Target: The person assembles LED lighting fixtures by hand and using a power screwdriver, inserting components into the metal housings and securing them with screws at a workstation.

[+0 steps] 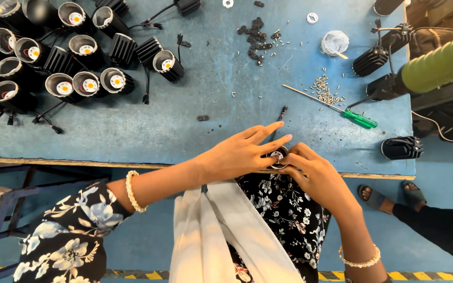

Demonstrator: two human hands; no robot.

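Left hand [242,153] I see cupped over small round black lamp housing [278,156], fingers partly fanned; right hand [313,175] pinches housing's rim at edge of blue counter [184,120]. Ribbed black cylinders [79,57] clustered far left. Green-handled screwdriver [336,107], loose metal screws [323,89] lie beyond.

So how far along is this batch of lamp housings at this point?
A large group of black finned lamp housings with LED discs fitted lies at the table's far left, seemingly finished. In hand: both the left hand and right hand hold one housing at the near edge. Several finned bodies wait on the right, with loose screws, black washers and a green-handled screwdriver unused.
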